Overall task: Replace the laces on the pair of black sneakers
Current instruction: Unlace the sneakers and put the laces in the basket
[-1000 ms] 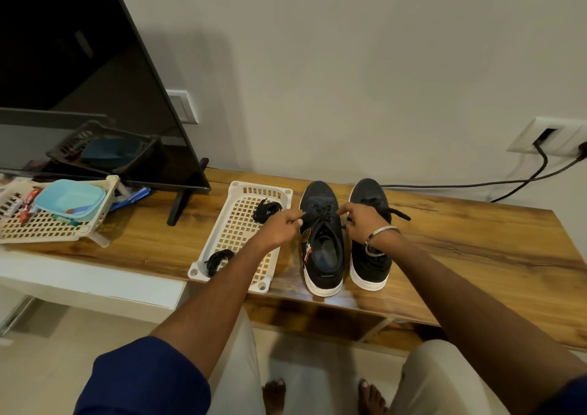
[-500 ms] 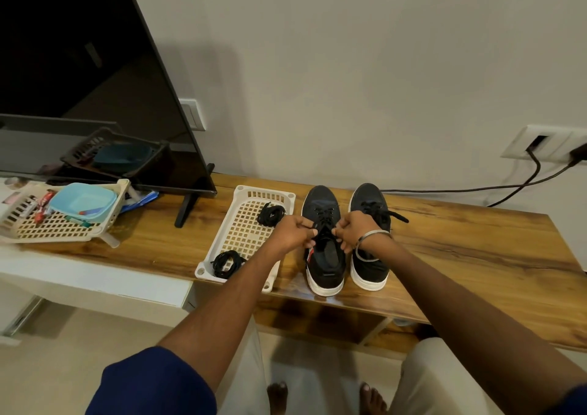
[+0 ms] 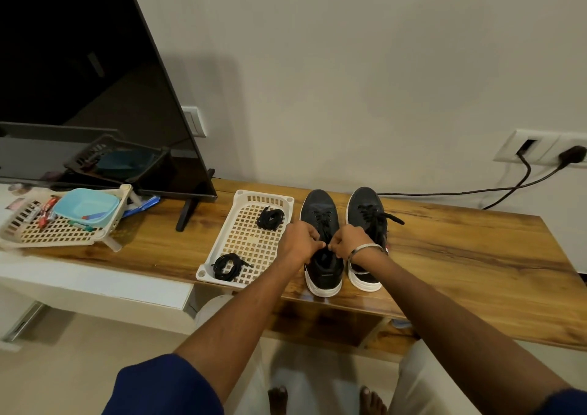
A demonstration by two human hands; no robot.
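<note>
Old laces were only starting to come undone.
Both hands, left hand (image 3: 300, 243) and right hand (image 3: 347, 244), pinched the left sneaker (image 3: 320, 214) lace near the table's front edge; both sneakers remained laced, replacement lace bundles (image 3: 270, 218) unused in the basket (image 3: 244, 240).

Both my arms reach forward, my left hand (image 3: 300, 243) and right hand (image 3: 347, 243) fisted, knuckles nearly touching, grip pinched.
</note>
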